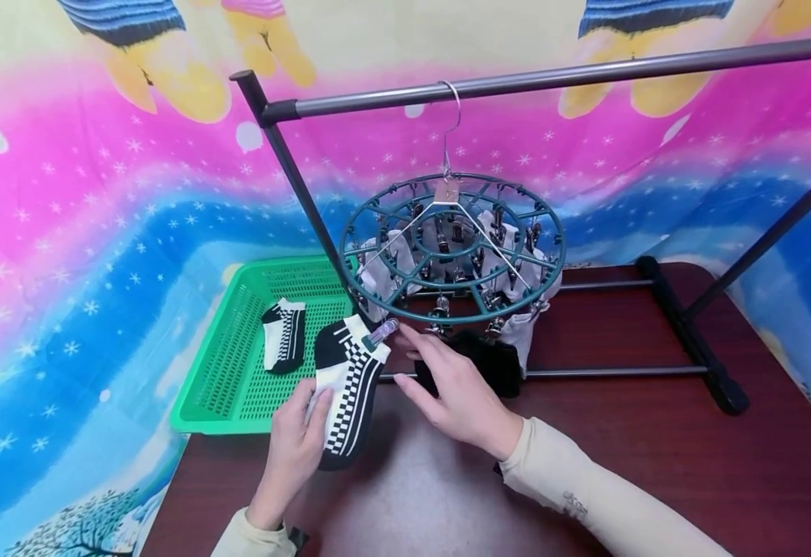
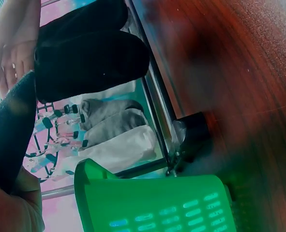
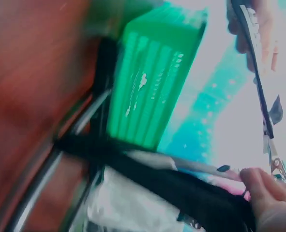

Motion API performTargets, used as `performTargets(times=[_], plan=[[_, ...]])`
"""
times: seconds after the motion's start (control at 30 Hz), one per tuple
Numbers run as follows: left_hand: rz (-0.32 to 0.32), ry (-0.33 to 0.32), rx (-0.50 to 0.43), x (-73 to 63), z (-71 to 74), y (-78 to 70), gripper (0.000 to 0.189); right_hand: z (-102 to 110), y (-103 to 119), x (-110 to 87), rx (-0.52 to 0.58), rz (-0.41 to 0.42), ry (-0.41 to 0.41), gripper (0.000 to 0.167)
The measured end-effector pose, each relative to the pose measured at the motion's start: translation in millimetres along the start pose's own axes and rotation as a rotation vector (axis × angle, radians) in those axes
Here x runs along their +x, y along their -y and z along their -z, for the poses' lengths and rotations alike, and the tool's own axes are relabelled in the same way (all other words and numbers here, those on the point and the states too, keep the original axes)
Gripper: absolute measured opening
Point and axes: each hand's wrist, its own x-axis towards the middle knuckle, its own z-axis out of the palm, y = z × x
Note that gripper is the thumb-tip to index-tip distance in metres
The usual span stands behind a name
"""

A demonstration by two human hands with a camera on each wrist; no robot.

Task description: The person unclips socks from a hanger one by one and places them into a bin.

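Note:
My left hand (image 1: 297,429) grips a black-and-white checked ankle sock (image 1: 350,394) between thumb and fingers, in front of the round hanger. At the sock's cuff sits a clear purplish clip (image 1: 383,332). Just right of that clip is my right hand (image 1: 461,394), its fingers extended toward it; contact cannot be made out. Under the hanger's front edge hang black socks (image 2: 92,65), partly behind my right hand. The round green clip hanger (image 1: 478,316) carries several pale and grey socks (image 2: 116,118) in its clips.
A green basket (image 1: 200,387) at the left contains another checked sock (image 1: 285,336). The hanger hooks over the rack's dark metal bar (image 1: 552,77). The rack's foot (image 1: 698,340) stands on the reddish-brown table (image 1: 781,480), before a patterned cloth backdrop.

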Motion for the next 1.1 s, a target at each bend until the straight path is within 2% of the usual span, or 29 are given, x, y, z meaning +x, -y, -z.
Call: performTargets(times=[0.1,0.27,0.43,0.6,0.67,1.1], plan=[[-0.004,0.002,-0.011,-0.1,-0.3,0.2,0.017,-4.1,1.0,7.6,0.164,-0.129,0.017,0.065],[0.005,0.002,-0.005,-1.1,-1.1,0.3,0.016,-9.1,1.6,24.4,0.489,-0.278,0.005,0.055],[0.007,0.001,0.004,-2.9,-1.9,1.6,0.015,-11.6,3.9,38.0,0.631,-0.369,-0.007,0.045],[-0.004,0.002,0.005,-3.8,-2.2,2.4,0.014,-11.6,7.2,44.6,0.653,-0.416,-0.036,0.033],[-0.005,0.005,0.003,-4.0,-2.2,2.5,0.014,-11.1,7.1,45.0,0.622,-0.433,-0.053,0.03],[-0.021,0.029,0.009,-5.1,0.0,2.9,0.015,-4.9,5.3,39.2,0.45,-0.484,-0.006,0.038]])
